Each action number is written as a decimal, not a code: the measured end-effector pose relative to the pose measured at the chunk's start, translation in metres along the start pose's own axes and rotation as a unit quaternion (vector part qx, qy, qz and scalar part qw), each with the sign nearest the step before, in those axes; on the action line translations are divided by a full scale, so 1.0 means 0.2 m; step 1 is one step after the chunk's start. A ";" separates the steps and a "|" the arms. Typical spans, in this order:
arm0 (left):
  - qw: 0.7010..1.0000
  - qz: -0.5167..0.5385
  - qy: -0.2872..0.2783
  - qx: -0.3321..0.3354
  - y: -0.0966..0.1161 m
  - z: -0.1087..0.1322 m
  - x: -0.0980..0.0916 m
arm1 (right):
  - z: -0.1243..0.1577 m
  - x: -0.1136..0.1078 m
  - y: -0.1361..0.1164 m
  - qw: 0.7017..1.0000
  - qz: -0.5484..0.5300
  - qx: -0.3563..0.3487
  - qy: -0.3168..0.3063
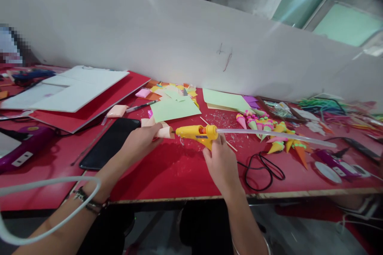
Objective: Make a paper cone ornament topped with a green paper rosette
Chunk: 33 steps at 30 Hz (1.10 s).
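Observation:
My right hand (220, 159) is closed around the handle of a yellow glue gun (196, 131). A long translucent glue stick (278, 132) juts out of its back to the right. The nozzle points left, close to a rolled piece of peach paper (165, 131) that my left hand (143, 138) grips between its fingers. Whether the nozzle touches the paper I cannot tell. Under my left forearm lies a black phone-like slab (109, 143). Just behind the rolled paper is a light green sheet (175, 108) on the red table (167, 175).
Small paper cones (278, 137) in several colours lie to the right, near a looped black cord (263, 171). White and red boards (86, 91) are stacked at the left. Purple devices (26, 145) stand at both sides. A white cable (54, 183) arcs over my left forearm.

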<state>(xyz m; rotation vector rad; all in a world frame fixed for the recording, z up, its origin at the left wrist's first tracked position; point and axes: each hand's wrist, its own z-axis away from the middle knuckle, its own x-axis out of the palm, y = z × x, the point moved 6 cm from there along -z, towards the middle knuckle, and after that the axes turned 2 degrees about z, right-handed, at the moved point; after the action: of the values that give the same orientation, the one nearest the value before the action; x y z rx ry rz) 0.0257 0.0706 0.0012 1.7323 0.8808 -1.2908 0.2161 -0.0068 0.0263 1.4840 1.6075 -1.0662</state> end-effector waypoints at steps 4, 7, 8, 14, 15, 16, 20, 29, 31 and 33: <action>1.000 0.017 0.002 0.008 0.00 0.00 0.00 | 0.00 0.00 0.00 1.000 -0.009 0.006 0.016; 1.000 0.024 -0.006 0.011 0.01 0.00 0.00 | 0.00 -0.01 0.00 0.999 -0.019 0.013 0.025; 1.000 0.023 -0.012 0.010 0.01 0.00 0.00 | 0.00 -0.01 0.00 0.999 -0.022 0.016 0.024; 1.000 -0.003 -0.015 -0.009 0.00 0.01 0.00 | 0.01 0.01 0.00 0.999 -0.034 -0.010 0.017; 1.000 -0.009 -0.015 -0.011 -0.01 0.01 0.00 | 0.01 0.01 -0.01 0.999 -0.035 -0.020 0.014; 1.000 -0.014 -0.017 -0.013 -0.01 0.01 0.00 | 0.01 0.02 -0.01 0.999 -0.037 -0.027 0.012; 1.000 -0.020 -0.016 -0.009 -0.01 0.00 0.02 | 0.01 0.02 -0.01 0.999 -0.034 -0.030 0.011; 1.000 -0.003 -0.013 0.026 0.02 0.02 -0.01 | 0.00 0.02 -0.02 1.000 -0.007 -0.018 -0.013; 0.999 0.009 -0.013 0.030 0.02 0.01 0.00 | 0.00 0.02 -0.01 1.000 -0.007 -0.015 -0.018; 0.999 0.014 -0.013 0.032 0.01 0.01 0.01 | 0.00 0.03 -0.01 1.000 -0.012 -0.013 -0.017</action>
<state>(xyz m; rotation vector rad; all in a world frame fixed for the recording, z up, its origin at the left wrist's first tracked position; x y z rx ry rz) 0.0279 0.0683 -0.0003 1.7671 0.8044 -1.3336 0.2135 -0.0045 0.0212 1.4248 1.6135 -1.0752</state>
